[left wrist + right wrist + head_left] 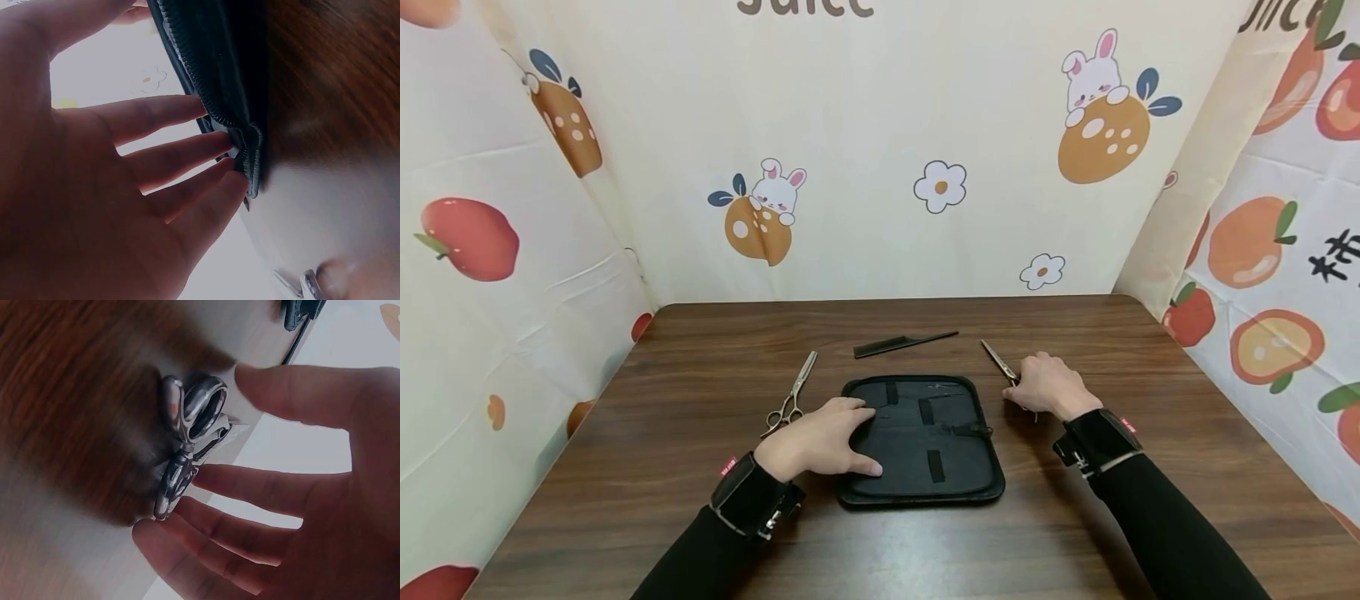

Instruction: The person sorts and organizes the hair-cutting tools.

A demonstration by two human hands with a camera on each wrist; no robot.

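Observation:
A black zip case (887,442) lies on the table, its top face showing several small straps. My left hand (816,439) rests at the case's left edge, thumb spread over the top. In the left wrist view, its extended fingertips touch the zipper edge (199,72). At the right, my right hand (1048,387) is over a pair of silver scissors (1000,363). The right wrist view shows the fingertips against one of the scissors' handle loops (169,487), with the thumb apart from them. The blades point away from me.
A second pair of silver scissors (793,400) lies left of the case, close by my left hand. Behind the case lies a black tail comb (895,344). The brown wooden table (715,333) is bounded by printed cloth (865,125) at the back and sides.

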